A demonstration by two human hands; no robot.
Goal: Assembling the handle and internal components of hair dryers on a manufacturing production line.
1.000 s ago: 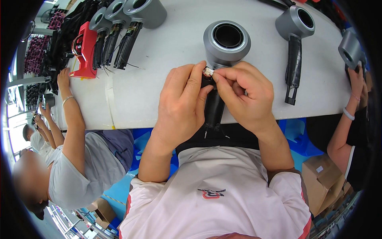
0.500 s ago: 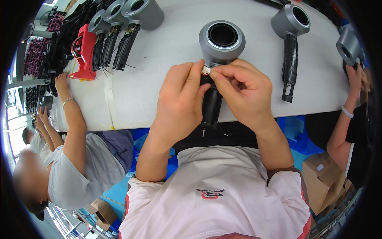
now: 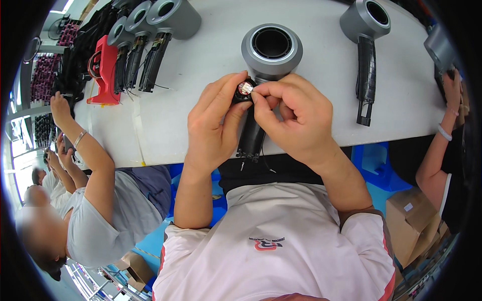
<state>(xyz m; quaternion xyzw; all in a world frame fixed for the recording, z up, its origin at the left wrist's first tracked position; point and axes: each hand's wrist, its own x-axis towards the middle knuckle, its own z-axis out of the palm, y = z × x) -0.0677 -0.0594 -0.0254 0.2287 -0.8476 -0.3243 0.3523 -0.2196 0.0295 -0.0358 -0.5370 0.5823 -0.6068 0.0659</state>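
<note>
The left hand [image 3: 213, 118] held a round black part [image 3: 243, 95] near the front edge of the white surface [image 3: 316, 128], its fingers closed around the part's side with the thumb underneath. The part's round opening faced up, showing red and a small silvery-white piece [image 3: 247, 88]. The right hand [image 3: 296, 118] came in from the other side, thumb and index fingertips pinched together on that piece, the remaining fingers curled in toward the palm.

Just beyond both hands stood a grey dryer head [image 3: 272, 52] with a black-rimmed hole facing up. A black handle [image 3: 251, 135] ran below it, between the hands, toward the person's lap, and thin wire ends [image 3: 268, 168] hung past the surface's edge. Whether the round part was joined to the handle could not be told, as the hands covered that spot.

Farther left, three grey dryers [image 3: 178, 20] with black handles lay in a row next to a red holder [image 3: 105, 70]. Another grey dryer [image 3: 365, 22] lay to the right, well apart from the hands. Co-workers sat on both sides, and a cardboard box [image 3: 409, 220] stood at lower right.
</note>
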